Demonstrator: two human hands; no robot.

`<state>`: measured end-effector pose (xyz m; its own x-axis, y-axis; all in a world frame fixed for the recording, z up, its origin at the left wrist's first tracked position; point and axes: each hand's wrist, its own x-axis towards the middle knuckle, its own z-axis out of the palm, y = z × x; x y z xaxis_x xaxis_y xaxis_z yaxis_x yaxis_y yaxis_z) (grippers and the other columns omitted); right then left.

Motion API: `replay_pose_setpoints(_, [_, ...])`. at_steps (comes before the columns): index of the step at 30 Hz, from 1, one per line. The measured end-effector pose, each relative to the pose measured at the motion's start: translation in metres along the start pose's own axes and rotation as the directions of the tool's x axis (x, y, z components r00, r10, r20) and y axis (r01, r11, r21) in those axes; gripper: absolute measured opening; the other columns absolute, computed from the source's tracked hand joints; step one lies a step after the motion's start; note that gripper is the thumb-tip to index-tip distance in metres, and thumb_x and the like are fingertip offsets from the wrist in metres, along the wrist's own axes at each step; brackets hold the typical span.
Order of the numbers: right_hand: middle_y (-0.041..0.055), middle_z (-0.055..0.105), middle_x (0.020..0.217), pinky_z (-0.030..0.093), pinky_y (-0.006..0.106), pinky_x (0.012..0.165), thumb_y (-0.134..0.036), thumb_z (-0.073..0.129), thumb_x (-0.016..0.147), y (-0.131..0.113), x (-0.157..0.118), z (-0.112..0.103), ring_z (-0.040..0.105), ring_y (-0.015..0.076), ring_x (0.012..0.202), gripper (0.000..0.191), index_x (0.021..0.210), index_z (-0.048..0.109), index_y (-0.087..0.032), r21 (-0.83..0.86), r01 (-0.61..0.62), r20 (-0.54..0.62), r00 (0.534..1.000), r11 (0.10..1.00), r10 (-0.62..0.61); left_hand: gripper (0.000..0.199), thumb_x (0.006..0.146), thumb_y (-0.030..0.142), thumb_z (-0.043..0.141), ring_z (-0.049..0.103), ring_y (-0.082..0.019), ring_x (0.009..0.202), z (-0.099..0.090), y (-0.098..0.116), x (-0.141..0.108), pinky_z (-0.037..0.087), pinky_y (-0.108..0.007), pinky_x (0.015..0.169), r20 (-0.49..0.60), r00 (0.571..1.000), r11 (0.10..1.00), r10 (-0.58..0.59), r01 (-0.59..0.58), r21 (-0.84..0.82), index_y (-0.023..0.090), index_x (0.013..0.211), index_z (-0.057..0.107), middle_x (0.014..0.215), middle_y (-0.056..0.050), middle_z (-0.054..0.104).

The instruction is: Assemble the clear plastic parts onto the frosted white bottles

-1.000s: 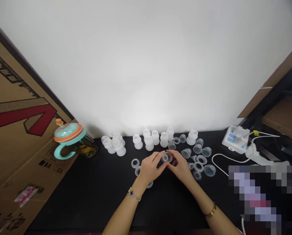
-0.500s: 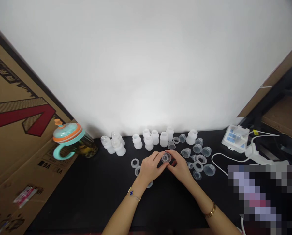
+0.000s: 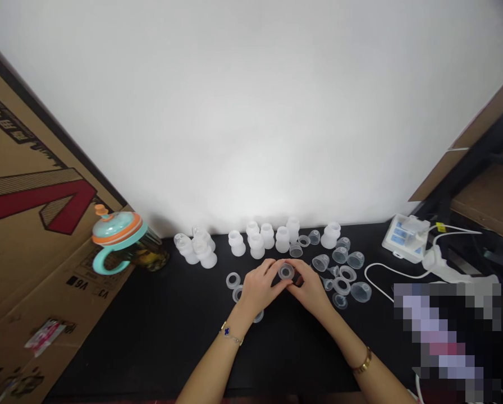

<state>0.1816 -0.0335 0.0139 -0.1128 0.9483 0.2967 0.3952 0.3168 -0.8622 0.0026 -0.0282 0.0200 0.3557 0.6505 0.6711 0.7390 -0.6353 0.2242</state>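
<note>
Between my fingertips is a baby bottle collar ring with a clear nipple in it (image 3: 286, 271). My left hand (image 3: 260, 285) grips it from the left, thumb below and fingers above. My right hand (image 3: 308, 285) pinches its right side. Left of my left hand lies a translucent ring (image 3: 233, 280), with several more partly under the hand. To the right are loose rings (image 3: 341, 286), clear dome caps (image 3: 320, 262) and a nipple (image 3: 339, 301). Behind my hands stand several open white bottles (image 3: 257, 246). Farther left, capped bottles (image 3: 205, 252) stand grouped.
A teal-lidded jug (image 3: 129, 241) stands at the left beside a large cardboard box (image 3: 32, 247). On the right are a white plastic box (image 3: 405, 238) and a white cable (image 3: 397, 275). A white wall (image 3: 251, 123) rises behind the black table (image 3: 159, 336).
Both hands stay in the same place around the ring and nipple. The held piece is turned slightly; the things on the table have not moved.
</note>
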Motion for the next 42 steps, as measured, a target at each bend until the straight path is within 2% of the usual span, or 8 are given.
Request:
replay_pose_setpoints(6, [0.0084,0.068,0.121,0.052,0.03,0.059,-0.014,0.062,0.073,0.0014,-0.0001,0.0002,0.066,0.0224,0.089,0.05,0.122,0.068,-0.025,-0.006,0.004,0.001,1.0,1.0,-0.004,0.042,0.096,0.05,0.06,0.074,-0.018,0.091,-0.0003,0.0005,-0.0007,0.058,-0.023,0.074,-0.013,1.0,1.0,-0.007,0.007,0.007,0.021,0.127,0.064,0.112,-0.008,0.072])
replay_pose_setpoints(10, [0.0098,0.068,0.12,0.052,0.03,0.057,-0.025,0.067,0.082,0.0024,0.0002,0.0002,0.066,0.0224,0.087,0.042,0.123,0.067,-0.024,-0.017,0.018,-0.026,0.999,1.0,-0.019,0.039,0.099,0.046,0.057,0.073,-0.017,0.086,-0.0021,0.001,-0.0005,0.057,-0.024,0.072,0.028,0.994,0.993,-0.108,0.109,-0.047,0.022,0.13,0.063,0.116,-0.007,0.071])
replay_pose_setpoints(16, [0.0103,0.068,0.12,0.054,0.03,0.057,-0.028,0.069,0.082,0.0046,0.0002,0.0,0.067,0.0214,0.084,0.042,0.124,0.067,-0.022,-0.04,0.035,-0.036,0.999,0.999,-0.036,0.034,0.099,0.044,0.056,0.062,-0.012,0.067,-0.0034,-0.0007,0.0025,0.053,-0.025,0.066,0.174,0.925,0.901,-0.338,0.372,-0.224,0.025,0.125,0.065,0.103,-0.003,0.071])
replay_pose_setpoints(23, [0.0109,0.069,0.119,0.053,0.029,0.054,-0.028,0.068,0.084,0.0033,0.0004,0.0003,0.066,0.0215,0.084,0.04,0.123,0.067,-0.023,-0.038,0.042,-0.042,0.998,0.998,-0.043,0.037,0.09,0.04,0.066,0.06,-0.011,0.067,-0.0019,-0.0029,0.0054,0.053,-0.026,0.066,0.313,0.851,0.764,-0.422,0.52,-0.382,0.026,0.125,0.065,0.108,-0.001,0.069])
replay_pose_setpoints(28, [0.0113,0.069,0.119,0.053,0.028,0.055,-0.029,0.068,0.084,0.001,0.0004,0.0002,0.066,0.0211,0.083,0.04,0.123,0.068,-0.022,-0.041,0.049,-0.041,0.998,0.998,-0.051,0.038,0.088,0.037,0.066,0.061,-0.012,0.068,-0.0016,-0.003,0.0063,0.053,-0.027,0.066,0.347,0.836,0.727,-0.425,0.544,-0.42,0.026,0.124,0.065,0.111,-0.002,0.068])
replay_pose_setpoints(42, [0.0108,0.069,0.12,0.054,0.028,0.057,-0.023,0.066,0.082,-0.0036,-0.0001,0.0004,0.067,0.0212,0.086,0.039,0.121,0.069,-0.023,-0.056,0.058,-0.009,0.998,0.997,-0.059,0.04,0.085,0.027,0.065,0.061,-0.012,0.072,-0.0009,-0.0028,0.0059,0.054,-0.025,0.061,0.35,0.852,0.73,-0.389,0.517,-0.447,0.025,0.126,0.063,0.117,-0.004,0.066])
